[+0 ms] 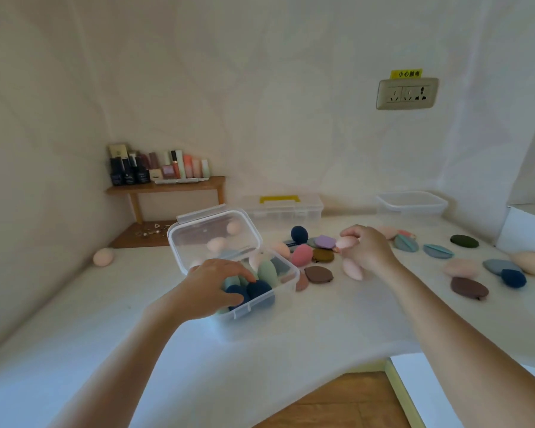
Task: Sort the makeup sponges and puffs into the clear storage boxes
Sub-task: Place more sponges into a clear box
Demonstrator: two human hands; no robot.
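Note:
A clear storage box with its lid raised stands mid-table, holding several sponges in navy, green and pale pink. My left hand reaches into it, fingers curled over a navy sponge. My right hand hovers over the loose pile to the right and grips two pale pink sponges: one pinched at the fingertips, the other sticking out below the palm. Loose sponges and puffs lie between the hands: a navy egg, a purple puff, a pink-red sponge, brown puffs.
More puffs are scattered at the right: blue-grey, dark green, brown, peach. A lone pink sponge lies far left. A yellow-handled case and an open clear tub stand at the back; a cosmetics shelf fills the corner.

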